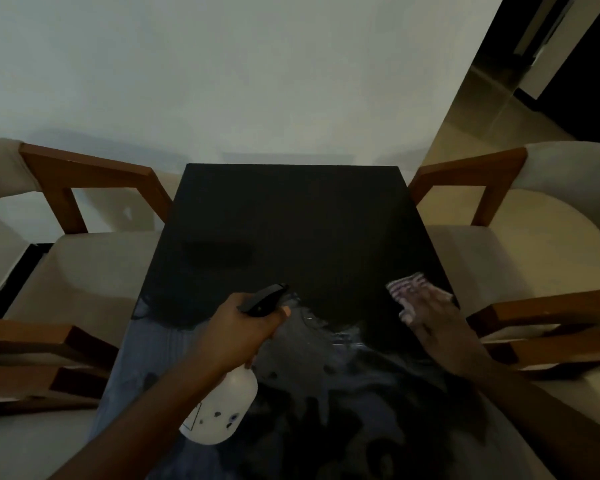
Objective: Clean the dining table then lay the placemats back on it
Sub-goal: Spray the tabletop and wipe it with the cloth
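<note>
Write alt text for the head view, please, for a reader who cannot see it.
A person's left hand grips a white spray bottle over a dark dining table while the right hand presses a striped cloth flat near its right edge. Cream armchairs with wooden arms stand on both sides.

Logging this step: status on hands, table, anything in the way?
Left hand grips spray bottle above table. Right hand flat, pressing cloth near right edge. Near half streaked wet. Chairs flank both sides, not blocking.
</note>
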A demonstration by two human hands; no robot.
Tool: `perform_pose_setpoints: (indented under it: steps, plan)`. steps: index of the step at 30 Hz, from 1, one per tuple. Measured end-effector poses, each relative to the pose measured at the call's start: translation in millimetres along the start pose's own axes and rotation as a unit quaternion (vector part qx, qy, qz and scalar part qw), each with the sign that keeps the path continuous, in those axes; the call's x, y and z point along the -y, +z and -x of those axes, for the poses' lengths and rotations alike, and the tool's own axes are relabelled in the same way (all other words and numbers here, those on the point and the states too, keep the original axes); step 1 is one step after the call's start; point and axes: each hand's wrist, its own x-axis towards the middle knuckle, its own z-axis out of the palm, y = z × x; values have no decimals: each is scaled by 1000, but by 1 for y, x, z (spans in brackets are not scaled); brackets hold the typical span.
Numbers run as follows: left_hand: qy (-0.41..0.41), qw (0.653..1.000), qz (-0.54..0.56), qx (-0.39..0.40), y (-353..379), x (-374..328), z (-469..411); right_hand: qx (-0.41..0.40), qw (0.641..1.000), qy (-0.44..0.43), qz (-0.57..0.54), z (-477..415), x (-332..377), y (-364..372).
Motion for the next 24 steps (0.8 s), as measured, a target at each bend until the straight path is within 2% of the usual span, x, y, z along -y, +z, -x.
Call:
perform_pose_setpoints:
  steps: [4, 6, 7, 8, 11, 14, 16, 17, 18, 20, 22, 24]
  plan:
    - [-11, 1000, 14, -7, 14, -2, -4, -28, 969, 237, -67, -60, -15, 2]
    - [-9, 1000, 29, -6, 22, -7, -8, -23, 952, 293, -85, -89, 2, -4]
    - [-8, 1000, 27, -3, 25, -10, -10, -20, 956, 284, -74, -98, 12, -4]
    - [-14, 1000, 18, 0, 27, -13, -11, -16, 967, 247, -58, -103, 25, -4]
    - [-33, 999, 3, 0, 32, -15, -13, 33, 998, 51, -33, -86, 63, 6]
    - [-18, 1000, 9, -15, 33, -9, -7, 70, 990, -123, 0, -33, 79, 6]
    - [-9, 1000, -2, -12, 32, -3, 4, 73, 981, -180, 16, -3, 63, 4]
    - [-8, 1000, -9, -3, 32, 0, 12, 73, 982, -175, 15, 6, 48, 2]
    - [-9, 1000, -15, 9, 33, 2, 19, 65, 988, -139, 18, 11, 33, 0]
    - [-18, 999, -24, 31, 38, 9, 36, 34, 999, 12, 5, 14, 6, -3]
    - [-23, 998, -31, 42, 43, 14, 51, 11, 983, 177, -42, 5, -1, -4]
    - [-23, 999, -9, 46, 49, 18, 62, 24, 962, 262, -77, -11, 16, -5]
